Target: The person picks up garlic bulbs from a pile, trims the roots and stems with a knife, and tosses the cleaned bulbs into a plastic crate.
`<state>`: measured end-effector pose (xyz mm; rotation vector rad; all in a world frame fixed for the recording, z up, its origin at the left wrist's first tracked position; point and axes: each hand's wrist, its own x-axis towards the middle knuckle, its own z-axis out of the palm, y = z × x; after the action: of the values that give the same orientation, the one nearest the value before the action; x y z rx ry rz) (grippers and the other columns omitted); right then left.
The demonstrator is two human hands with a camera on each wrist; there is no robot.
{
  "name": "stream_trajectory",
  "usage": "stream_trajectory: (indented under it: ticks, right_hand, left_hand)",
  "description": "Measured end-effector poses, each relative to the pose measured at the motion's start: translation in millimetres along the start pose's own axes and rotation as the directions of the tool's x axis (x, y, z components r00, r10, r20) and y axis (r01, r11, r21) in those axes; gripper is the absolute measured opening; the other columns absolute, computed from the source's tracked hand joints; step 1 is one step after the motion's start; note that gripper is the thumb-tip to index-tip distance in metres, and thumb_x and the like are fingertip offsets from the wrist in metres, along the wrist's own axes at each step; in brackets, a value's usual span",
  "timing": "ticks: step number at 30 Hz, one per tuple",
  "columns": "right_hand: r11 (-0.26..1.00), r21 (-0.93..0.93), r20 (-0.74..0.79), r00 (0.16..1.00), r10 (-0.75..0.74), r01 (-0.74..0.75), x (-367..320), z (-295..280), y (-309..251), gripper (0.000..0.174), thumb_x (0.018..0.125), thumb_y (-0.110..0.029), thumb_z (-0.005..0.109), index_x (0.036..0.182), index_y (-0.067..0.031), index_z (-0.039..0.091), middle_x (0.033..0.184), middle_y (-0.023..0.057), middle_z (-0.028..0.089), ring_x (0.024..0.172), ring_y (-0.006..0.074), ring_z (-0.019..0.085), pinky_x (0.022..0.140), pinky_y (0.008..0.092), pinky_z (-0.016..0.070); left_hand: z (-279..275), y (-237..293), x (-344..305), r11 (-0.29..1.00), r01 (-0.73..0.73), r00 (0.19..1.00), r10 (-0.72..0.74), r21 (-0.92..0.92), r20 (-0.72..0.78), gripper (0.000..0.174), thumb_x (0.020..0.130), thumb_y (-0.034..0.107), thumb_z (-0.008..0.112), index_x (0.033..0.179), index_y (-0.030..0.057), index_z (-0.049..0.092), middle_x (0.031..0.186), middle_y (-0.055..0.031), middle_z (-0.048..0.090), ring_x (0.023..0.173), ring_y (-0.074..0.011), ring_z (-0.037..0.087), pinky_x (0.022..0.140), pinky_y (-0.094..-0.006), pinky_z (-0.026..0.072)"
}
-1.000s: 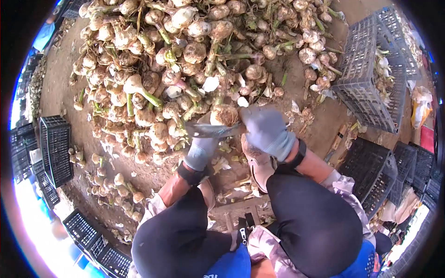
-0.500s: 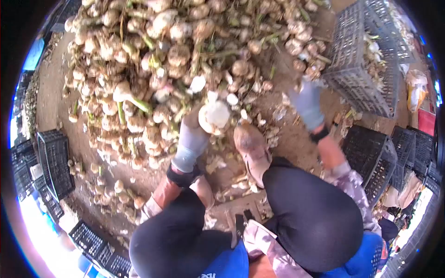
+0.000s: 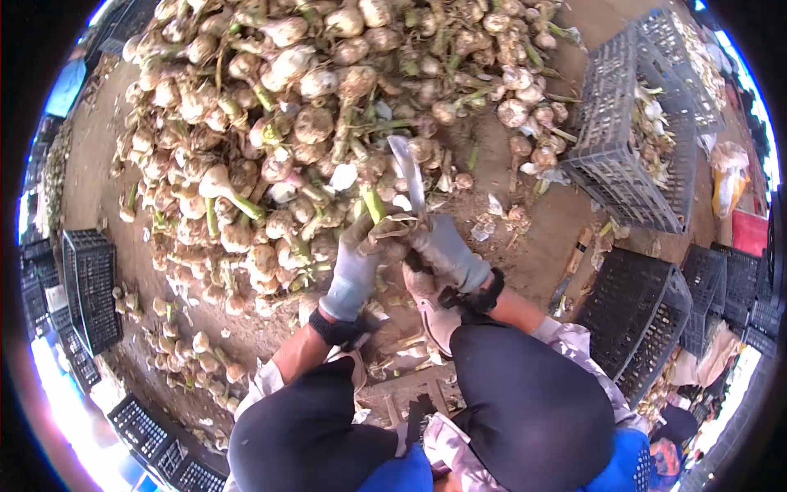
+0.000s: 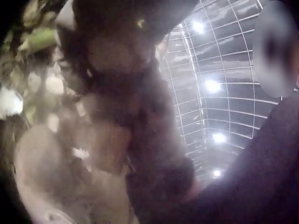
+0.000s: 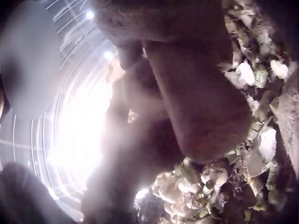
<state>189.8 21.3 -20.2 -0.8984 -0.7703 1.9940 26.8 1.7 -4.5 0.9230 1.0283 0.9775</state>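
Note:
In the head view my gloved left hand (image 3: 352, 264) grips a garlic bulb (image 3: 390, 246) whose green stem (image 3: 374, 205) points up and away from me. My gloved right hand (image 3: 451, 256), close against the bulb's right side, holds a knife. The knife's blade (image 3: 407, 174) points away from me, to the right of the stem. Much of the bulb is hidden behind the fingers. Just beyond both hands lies a large heap of garlic (image 3: 270, 139) with stems and roots. Both wrist views are dark and blurred; the right wrist view shows a gloved finger (image 5: 196, 107) close up.
A grey crate (image 3: 623, 139) with garlic in it stands at the right, with black crates (image 3: 635, 303) nearer me. Another black crate (image 3: 90, 287) stands at the left, near loose small bulbs (image 3: 188, 353). A shoe (image 3: 434, 316) is below my hands. A wooden-handled tool (image 3: 578, 254) lies on the ground.
My right hand swung out to the right, then came back to the left hand. The held bulb showed a white cut face half a second ago; now a green stem shows. The blade, earlier crosswise, points away.

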Motion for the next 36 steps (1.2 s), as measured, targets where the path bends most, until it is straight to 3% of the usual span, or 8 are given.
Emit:
stream_trajectory:
  ticks: [2,12,18,19,21,22,30,36]
  right_hand:
    - [0.591,-0.805,-0.097,0.972,-0.214,0.05,-5,-7,-8,0.018,0.081,-0.019,0.065,0.089,-0.0018,0.064,0.084,0.0072,0.067,0.068,0.0156,0.062,0.059,0.0278,0.0488]
    - [-0.252,-0.964,-0.097,0.994,0.041,-0.083,-5,-57,-37,0.027,0.074,-0.03,0.065,0.09,-0.0087,0.063,0.074,0.0168,0.063,0.073,0.0353,0.062,0.063,0.0422,0.0493]
    - [-0.179,-0.918,-0.275,0.894,-0.355,-0.353,18,-95,-29,0.034,0.08,-0.035,0.06,0.097,-0.0053,0.061,0.086,0.0178,0.061,0.076,0.0344,0.061,0.067,0.0433,0.0489]
    - [-0.179,-0.912,-0.286,0.884,-0.371,-0.37,23,-101,-19,0.034,0.08,-0.035,0.06,0.097,-0.0053,0.061,0.086,0.0178,0.061,0.076,0.0344,0.061,0.067,0.0433,0.0489]
    - [-0.17,-0.953,-0.144,0.869,-0.473,-0.25,33,-115,0,0.035,0.075,-0.029,0.065,0.103,-0.0081,0.061,0.091,0.0156,0.061,0.076,0.0328,0.062,0.068,0.0432,0.049]
    - [-0.178,-0.951,-0.14,0.867,-0.478,-0.252,29,-116,-7,0.035,0.075,-0.029,0.065,0.103,-0.0081,0.061,0.091,0.0156,0.061,0.076,0.0328,0.062,0.068,0.0432,0.049]
    - [-0.221,-0.8,0.117,0.216,-0.969,-0.557,-70,-102,-191,0.028,0.088,-0.026,0.056,0.109,-0.0081,0.06,0.104,0.0129,0.063,0.09,0.025,0.063,0.07,0.0368,0.0518]
    - [-0.32,-0.717,-0.508,0.778,-0.369,-0.619,-75,-135,-58,0.036,0.085,-0.032,0.056,0.106,-0.0031,0.06,0.093,0.0195,0.064,0.08,0.0323,0.063,0.068,0.0402,0.0511]
  left_hand:
    - [-11,-9,4,0.999,0.04,0.982,-0.038,0.008,-0.185,0.034,0.087,0.025,0.06,0.106,-0.0033,0.06,0.093,-0.0045,0.064,0.082,-0.0083,0.057,0.071,-0.0225,0.0468]
    - [-33,59,-13,0.274,-0.426,0.65,0.756,0.863,0.081,0.025,0.074,0.009,0.069,0.098,0.0057,0.063,0.092,-0.0074,0.065,0.068,-0.0148,0.06,0.054,-0.027,0.0491]
    - [-216,106,-135,0.152,0.709,0.48,0.612,0.689,-0.628,0.021,0.086,0.022,0.06,0.102,0.009,0.066,0.105,-0.0077,0.064,0.087,-0.0178,0.064,0.069,-0.0267,0.0533]
    - [-270,94,-163,0.766,0.361,0.333,0.427,0.532,-0.841,0.028,0.087,0.028,0.059,0.107,0.0092,0.064,0.109,-0.0095,0.062,0.093,-0.022,0.061,0.077,-0.0323,0.0512]
    - [-237,109,-164,0.407,0.657,0.277,0.652,0.635,-0.705,0.03,0.087,0.029,0.058,0.109,0.0101,0.063,0.109,-0.0093,0.062,0.095,-0.023,0.06,0.079,-0.0332,0.0504]
    - [-225,113,-166,-0.012,0.865,0.299,0.816,0.502,-0.495,0.032,0.087,0.031,0.058,0.111,0.0111,0.063,0.109,-0.0092,0.062,0.097,-0.024,0.059,0.081,-0.0341,0.0495]
    - [-153,65,-75,0.834,0.05,0.763,0.323,0.55,-0.559,0.028,0.089,0.013,0.056,0.115,0.0037,0.058,0.11,-0.007,0.062,0.096,-0.0141,0.059,0.078,-0.0261,0.0479]
    - [-96,87,-47,0.25,0.047,0.752,0.629,0.967,-0.199,0.02,0.085,0.01,0.057,0.103,0.0035,0.063,0.101,-0.0104,0.062,0.095,-0.021,0.058,0.08,-0.032,0.0461]
